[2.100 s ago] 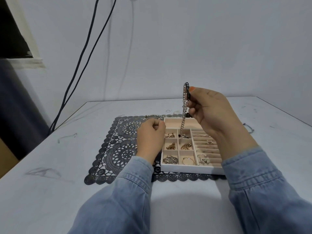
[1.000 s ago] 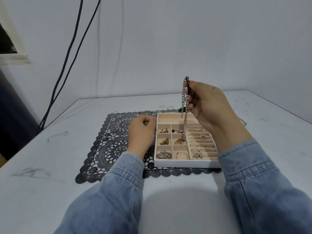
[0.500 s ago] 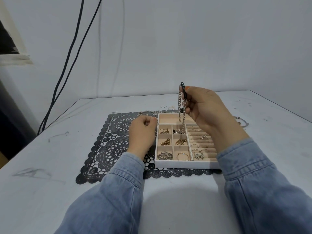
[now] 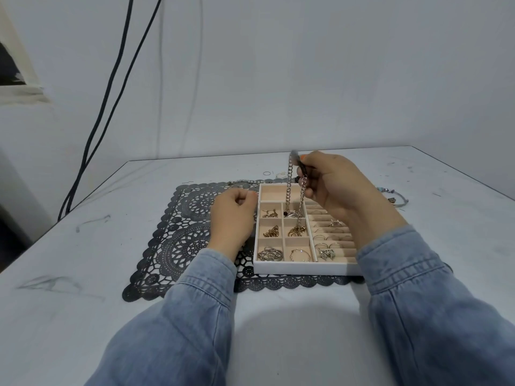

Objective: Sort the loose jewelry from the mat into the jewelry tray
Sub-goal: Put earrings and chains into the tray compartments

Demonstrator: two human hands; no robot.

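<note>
Silver chain hangs in two strands over the jewelry tray. Its low end reaches the far small square compartment of the middle column, on top of pieces already there. Right hand pinches the chain's top between thumb and fingertips, above the tray's far end. Left hand is clenched in a fist just left of the tray, over the mat; nothing visible in it. Tray sits on the mat's right part. A few loose pieces lie at the mat's far edge, and a bracelet on the table to the right. Denim sleeves on both arms.
</note>
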